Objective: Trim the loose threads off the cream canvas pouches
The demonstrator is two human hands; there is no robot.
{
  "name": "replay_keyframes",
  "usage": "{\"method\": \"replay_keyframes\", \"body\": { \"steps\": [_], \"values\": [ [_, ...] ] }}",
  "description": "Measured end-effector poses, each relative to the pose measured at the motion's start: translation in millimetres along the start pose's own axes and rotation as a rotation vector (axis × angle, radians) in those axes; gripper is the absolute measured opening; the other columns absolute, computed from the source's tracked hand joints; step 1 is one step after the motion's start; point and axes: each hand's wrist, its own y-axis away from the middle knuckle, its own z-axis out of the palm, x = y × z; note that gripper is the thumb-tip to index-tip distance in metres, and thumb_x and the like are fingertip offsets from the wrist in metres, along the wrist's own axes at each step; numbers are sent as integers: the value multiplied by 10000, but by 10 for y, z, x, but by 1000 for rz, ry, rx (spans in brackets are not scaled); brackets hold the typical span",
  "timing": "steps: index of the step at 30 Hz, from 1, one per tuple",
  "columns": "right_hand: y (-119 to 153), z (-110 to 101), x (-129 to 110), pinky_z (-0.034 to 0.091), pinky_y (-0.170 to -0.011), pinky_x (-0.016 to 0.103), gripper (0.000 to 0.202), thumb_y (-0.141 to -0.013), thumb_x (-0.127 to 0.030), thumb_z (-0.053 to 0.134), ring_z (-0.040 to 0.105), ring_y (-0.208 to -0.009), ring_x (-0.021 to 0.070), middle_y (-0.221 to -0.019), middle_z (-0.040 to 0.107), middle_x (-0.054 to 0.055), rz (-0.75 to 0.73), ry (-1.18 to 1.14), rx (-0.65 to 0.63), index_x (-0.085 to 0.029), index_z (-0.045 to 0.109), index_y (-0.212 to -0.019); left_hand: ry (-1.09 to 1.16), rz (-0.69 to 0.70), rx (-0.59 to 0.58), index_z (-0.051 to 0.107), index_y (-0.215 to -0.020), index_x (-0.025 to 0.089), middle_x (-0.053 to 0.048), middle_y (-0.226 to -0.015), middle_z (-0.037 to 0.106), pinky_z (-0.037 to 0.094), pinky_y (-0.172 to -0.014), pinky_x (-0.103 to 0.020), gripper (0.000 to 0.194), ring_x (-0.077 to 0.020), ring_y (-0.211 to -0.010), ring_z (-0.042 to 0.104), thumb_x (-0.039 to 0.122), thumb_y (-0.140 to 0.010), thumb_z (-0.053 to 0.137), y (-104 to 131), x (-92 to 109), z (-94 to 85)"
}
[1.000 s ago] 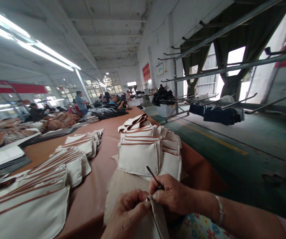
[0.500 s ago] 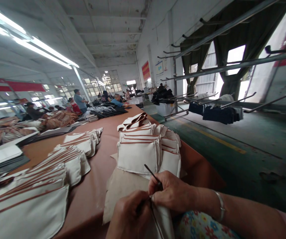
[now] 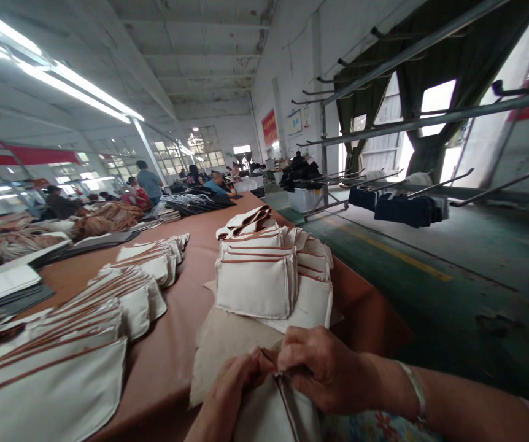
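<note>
A white fabric pouch (image 3: pixel 258 414) with a dark brown edging line down its middle lies at the bottom of the view, close to my lap. At its top end my left hand (image 3: pixel 232 387) is closed, thumb and fingers pinching the edge. Right beside it, my right hand (image 3: pixel 326 368) has its fingers bent tightly on the same end of the pouch. The fingertips of both hands nearly meet there. Whether the thin dark tool is still inside my right hand is hidden. Just beyond my hands stands a stack of white pouches (image 3: pixel 253 288) with brown edging.
Beneath the stack lies a beige sheet (image 3: pixel 216 347) on the brown-covered table (image 3: pixel 172 350). Rows of similar pouches (image 3: pixel 48 393) fan out on the left. To the right is a metal rack (image 3: pixel 384 132) with dark cloth pieces (image 3: pixel 405 210). Several people work farther back.
My right hand has turned over and curled inward, and the thin dark tool that stuck up from it no longer shows. My left hand has shifted slightly left and flattened along the pouch edge.
</note>
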Motion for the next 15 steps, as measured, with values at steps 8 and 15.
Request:
{"method": "replay_keyframes", "body": {
  "steps": [8,15],
  "values": [
    [164,62,73,359,-568,259,145,-911,-214,448,483,-668,157,-809,571,51,-173,408,-105,-187,591,-911,-39,-48,-64,609,-641,149,35,-560,499,243,-474,-199,422,-84,-508,375,527,-711,783,40,-32,47],
    [26,-73,-52,401,-596,221,225,-953,-362,483,474,-632,112,-737,545,2,386,-383,-21,-152,557,-926,-432,320,-54,595,-638,177,35,-588,467,321,-528,-211,386,-112,-555,390,496,-850,639,121,47,14]
  ]
}}
